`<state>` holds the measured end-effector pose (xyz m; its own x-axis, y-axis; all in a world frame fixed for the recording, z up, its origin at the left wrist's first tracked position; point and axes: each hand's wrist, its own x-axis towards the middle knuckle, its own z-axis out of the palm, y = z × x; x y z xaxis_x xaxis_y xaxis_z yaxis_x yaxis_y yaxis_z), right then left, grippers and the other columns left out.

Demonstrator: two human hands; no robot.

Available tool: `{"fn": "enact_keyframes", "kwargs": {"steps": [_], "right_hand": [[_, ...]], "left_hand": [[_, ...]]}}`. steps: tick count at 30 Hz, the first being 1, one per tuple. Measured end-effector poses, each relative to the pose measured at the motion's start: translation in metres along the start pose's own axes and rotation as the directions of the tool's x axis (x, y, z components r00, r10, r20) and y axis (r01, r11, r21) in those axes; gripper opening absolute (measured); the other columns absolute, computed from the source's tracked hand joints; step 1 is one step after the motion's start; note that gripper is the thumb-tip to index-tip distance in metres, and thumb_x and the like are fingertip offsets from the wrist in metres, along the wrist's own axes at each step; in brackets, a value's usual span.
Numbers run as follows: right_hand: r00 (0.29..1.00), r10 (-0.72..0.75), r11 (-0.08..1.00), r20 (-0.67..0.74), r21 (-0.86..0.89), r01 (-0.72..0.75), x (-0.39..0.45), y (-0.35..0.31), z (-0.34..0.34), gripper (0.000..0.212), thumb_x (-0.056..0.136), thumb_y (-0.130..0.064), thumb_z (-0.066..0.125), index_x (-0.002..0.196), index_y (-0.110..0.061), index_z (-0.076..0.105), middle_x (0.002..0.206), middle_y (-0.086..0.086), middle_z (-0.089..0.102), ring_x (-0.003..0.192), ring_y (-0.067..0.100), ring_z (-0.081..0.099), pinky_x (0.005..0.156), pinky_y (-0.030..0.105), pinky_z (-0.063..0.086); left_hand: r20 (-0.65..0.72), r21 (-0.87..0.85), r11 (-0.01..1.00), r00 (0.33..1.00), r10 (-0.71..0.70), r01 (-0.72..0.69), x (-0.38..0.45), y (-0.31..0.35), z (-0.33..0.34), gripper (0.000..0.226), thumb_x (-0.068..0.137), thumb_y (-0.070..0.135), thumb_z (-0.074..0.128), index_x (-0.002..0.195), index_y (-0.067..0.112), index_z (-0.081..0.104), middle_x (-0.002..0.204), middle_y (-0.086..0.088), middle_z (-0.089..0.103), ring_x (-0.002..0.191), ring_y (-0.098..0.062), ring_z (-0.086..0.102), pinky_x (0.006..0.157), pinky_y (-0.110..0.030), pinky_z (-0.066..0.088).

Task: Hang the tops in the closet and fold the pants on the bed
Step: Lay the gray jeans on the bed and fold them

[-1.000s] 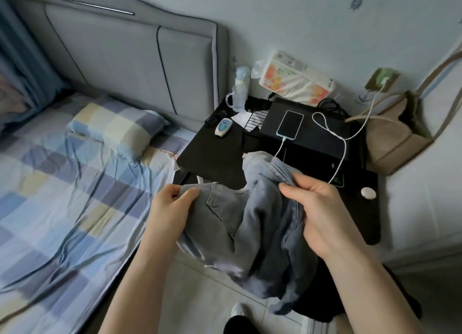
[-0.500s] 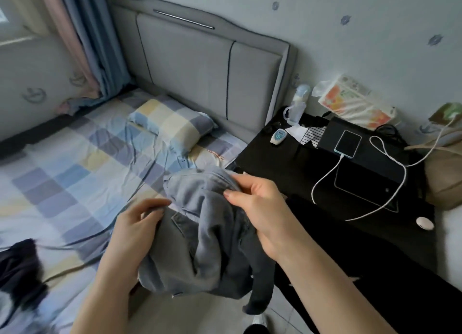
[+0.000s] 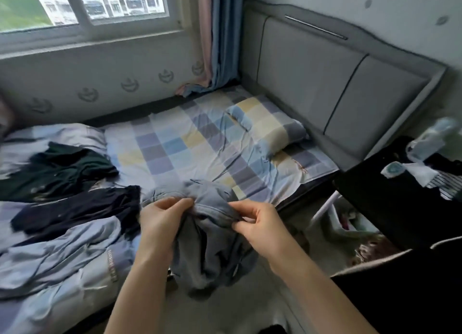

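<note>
A person stands at the side of a bed (image 3: 190,143) covered in a blue, yellow and grey checked sheet, looking down at both bare hands. The left hand (image 3: 160,218) and the right hand (image 3: 260,223) each pinch the top edge of a bunched pair of pale blue-grey jeans (image 3: 210,246), fingers and thumbs curled into the denim. The jeans are held up at the near edge of the mattress, their upper part over the sheet and the rest hanging crumpled between the forearms toward the floor. On the bed to the left lie a dark green garment (image 3: 62,168) and, nearer, a dark navy garment (image 3: 75,208), beside a rumpled pale blue quilt (image 3: 57,256). A checked pillow (image 3: 267,126) rests near the grey padded headboard (image 3: 325,83). To the right stands a black counter (image 3: 375,198) holding blurred small items. A window (image 3: 100,1) and curtains (image 3: 217,33) are behind the bed.
</note>
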<state>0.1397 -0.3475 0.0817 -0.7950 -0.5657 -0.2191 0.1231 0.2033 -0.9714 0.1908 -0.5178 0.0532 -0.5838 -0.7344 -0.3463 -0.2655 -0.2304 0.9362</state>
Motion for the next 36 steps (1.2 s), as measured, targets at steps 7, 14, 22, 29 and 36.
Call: {"fn": "enact_keyframes", "kwargs": {"steps": [7, 14, 22, 29, 36], "right_hand": [[0.999, 0.049, 0.973, -0.003, -0.226, -0.049, 0.045, -0.014, -0.001, 0.022, 0.094, -0.019, 0.058, 0.114, -0.025, 0.061, 0.111, -0.013, 0.062, 0.100, -0.001, 0.058, 0.084, 0.018, 0.050], [0.947, 0.005, 0.997, 0.320, -0.071, 0.019, 0.110, -0.038, 0.002, 0.029, 0.101, -0.038, 0.040, 0.124, -0.039, 0.057, 0.114, -0.026, 0.062, 0.109, -0.009, 0.056, 0.083, 0.012, 0.046], [0.888, 0.334, 0.897, 0.316, 0.183, -0.403, 0.238, -0.032, -0.019, 0.042, 0.088, -0.046, 0.063, 0.115, -0.015, 0.055, 0.098, 0.011, 0.065, 0.087, 0.026, 0.066, 0.065, 0.035, 0.053], [0.885, 0.443, 0.730, 0.146, 0.515, -0.450, 0.318, 0.005, -0.049, 0.023, 0.099, -0.013, 0.047, 0.107, 0.000, 0.064, 0.088, 0.017, 0.073, 0.076, 0.029, 0.071, 0.068, 0.037, 0.058], [0.796, 0.419, 0.678, 0.437, 0.432, -0.594, 0.363, -0.017, -0.057, 0.033, 0.097, -0.024, 0.049, 0.113, 0.000, 0.067, 0.108, 0.022, 0.069, 0.092, 0.032, 0.070, 0.065, 0.035, 0.058]], "left_hand": [[-0.051, 0.315, 0.812, 0.845, 0.532, -0.491, 0.005, 0.012, 0.004, 0.026, 0.070, 0.010, 0.074, 0.057, 0.019, 0.054, 0.052, 0.011, 0.051, 0.050, -0.004, 0.043, 0.049, -0.014, 0.034], [0.052, 0.544, 0.612, 0.752, 0.658, -0.574, 0.041, 0.033, 0.039, 0.033, 0.064, -0.002, 0.075, 0.062, 0.013, 0.046, 0.063, 0.010, 0.046, 0.061, -0.008, 0.044, 0.057, -0.014, 0.034], [0.414, 0.731, 0.226, 0.681, 0.604, -0.644, 0.097, 0.049, 0.112, 0.029, 0.062, 0.001, 0.068, 0.089, 0.011, 0.066, 0.094, 0.000, 0.064, 0.088, -0.024, 0.058, 0.072, -0.038, 0.049], [0.217, 0.530, 0.657, 0.834, 0.507, -0.537, 0.112, 0.035, 0.128, 0.012, 0.073, 0.019, 0.052, 0.077, 0.030, 0.049, 0.072, 0.006, 0.054, 0.060, -0.008, 0.048, 0.055, -0.027, 0.042], [-0.331, -0.374, 0.917, 0.903, -0.273, 0.140, 0.151, 0.040, 0.111, 0.014, 0.103, 0.026, 0.042, 0.100, 0.016, 0.052, 0.083, -0.005, 0.062, 0.064, -0.013, 0.060, 0.054, -0.030, 0.048]]}}
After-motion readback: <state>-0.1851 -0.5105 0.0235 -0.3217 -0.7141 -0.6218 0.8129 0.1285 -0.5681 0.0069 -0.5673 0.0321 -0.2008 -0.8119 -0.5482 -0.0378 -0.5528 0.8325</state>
